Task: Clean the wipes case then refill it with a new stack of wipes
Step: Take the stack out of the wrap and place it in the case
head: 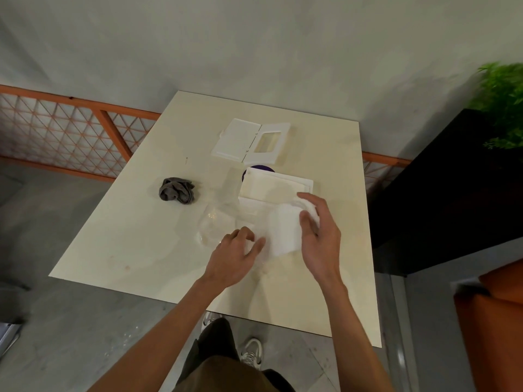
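Both bare forearms are extended forward from the bottom of the view, converging toward the middle. The left hand (236, 257) is held palm down, its fingers (244, 232) curled and pressed downward, the thumb stretched out to the right. The right hand (318, 236) is turned on edge with the palm facing left, the fingers (310, 199) bent over at the top and the thumb folded inward in a loose grasp.

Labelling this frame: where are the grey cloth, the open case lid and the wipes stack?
grey cloth (177, 190), head view, crumpled middle.
open case lid (252, 142), head view, hinge line.
wipes stack (284, 232), head view, top face.
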